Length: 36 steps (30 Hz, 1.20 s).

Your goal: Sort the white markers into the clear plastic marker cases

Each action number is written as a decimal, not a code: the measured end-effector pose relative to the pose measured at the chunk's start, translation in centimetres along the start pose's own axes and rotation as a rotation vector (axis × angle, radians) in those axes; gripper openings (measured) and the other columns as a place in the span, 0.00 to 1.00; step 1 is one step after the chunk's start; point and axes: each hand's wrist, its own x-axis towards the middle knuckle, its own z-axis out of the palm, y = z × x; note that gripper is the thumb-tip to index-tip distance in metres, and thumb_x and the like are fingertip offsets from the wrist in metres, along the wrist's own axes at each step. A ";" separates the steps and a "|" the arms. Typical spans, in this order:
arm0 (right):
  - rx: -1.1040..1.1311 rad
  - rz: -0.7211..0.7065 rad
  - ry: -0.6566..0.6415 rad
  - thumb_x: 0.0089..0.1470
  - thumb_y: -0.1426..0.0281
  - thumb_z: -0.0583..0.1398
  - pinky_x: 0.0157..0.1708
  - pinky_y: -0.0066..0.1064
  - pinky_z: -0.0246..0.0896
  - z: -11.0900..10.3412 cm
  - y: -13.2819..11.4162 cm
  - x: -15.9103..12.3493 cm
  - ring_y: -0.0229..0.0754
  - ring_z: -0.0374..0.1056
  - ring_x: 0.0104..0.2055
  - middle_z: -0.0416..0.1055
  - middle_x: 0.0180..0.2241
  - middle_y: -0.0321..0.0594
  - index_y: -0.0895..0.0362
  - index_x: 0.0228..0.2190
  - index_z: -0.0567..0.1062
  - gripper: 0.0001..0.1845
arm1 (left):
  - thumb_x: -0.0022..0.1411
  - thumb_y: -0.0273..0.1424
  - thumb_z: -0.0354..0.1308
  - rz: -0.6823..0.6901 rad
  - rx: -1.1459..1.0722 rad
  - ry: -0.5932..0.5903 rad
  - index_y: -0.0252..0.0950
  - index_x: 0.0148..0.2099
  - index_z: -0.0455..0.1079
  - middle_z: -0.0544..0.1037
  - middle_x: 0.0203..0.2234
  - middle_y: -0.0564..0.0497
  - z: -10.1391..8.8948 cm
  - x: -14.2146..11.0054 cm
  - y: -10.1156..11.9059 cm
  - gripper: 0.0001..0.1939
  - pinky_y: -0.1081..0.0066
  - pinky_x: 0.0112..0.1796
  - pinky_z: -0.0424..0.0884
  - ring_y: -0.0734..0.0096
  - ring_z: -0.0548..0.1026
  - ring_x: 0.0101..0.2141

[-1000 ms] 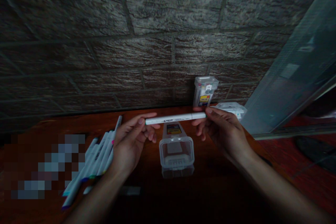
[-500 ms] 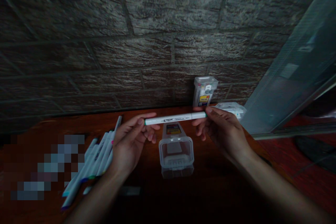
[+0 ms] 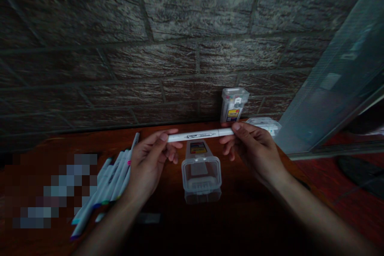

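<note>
A white double-ended marker (image 3: 199,135) is held level between both hands above a dark wooden table (image 3: 246,216). My left hand (image 3: 148,162) pinches its left end with thumb and fingers. Its right end sits pinched in my right hand (image 3: 255,148). Directly under the marker lies an open clear plastic marker case (image 3: 201,174), its mouth facing me.
Several loose white markers (image 3: 111,180) lie on the table at the left, next to a blurred patch. A second clear marker case (image 3: 234,105) stands upright against the brick wall, and a clear lid (image 3: 265,125) lies to its right. A glass panel leans at the right.
The marker has turned slightly in my fingers; the green tips seen earlier at both ends are now covered. The hands have hardly shifted.
</note>
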 end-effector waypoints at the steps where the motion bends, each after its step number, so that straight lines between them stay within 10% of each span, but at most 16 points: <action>1: -0.006 -0.001 0.002 0.58 0.59 0.70 0.17 0.25 0.70 0.0 0.0 0.0 0.37 0.76 0.21 0.84 0.29 0.43 0.57 0.38 0.84 0.14 | 0.65 0.34 0.67 0.005 0.014 0.003 0.35 0.46 0.84 0.84 0.29 0.46 0.0 0.0 0.0 0.10 0.74 0.24 0.72 0.76 0.70 0.21; 36: -0.202 -0.050 -0.012 0.45 0.67 0.77 0.14 0.19 0.62 0.2 0.5 -0.3 0.29 0.65 0.15 0.74 0.20 0.30 0.57 0.30 0.79 0.15 | 0.62 0.35 0.71 0.110 0.444 -0.018 0.38 0.40 0.80 0.77 0.21 0.57 -0.8 -0.2 -1.3 0.07 0.78 0.23 0.67 0.78 0.72 0.20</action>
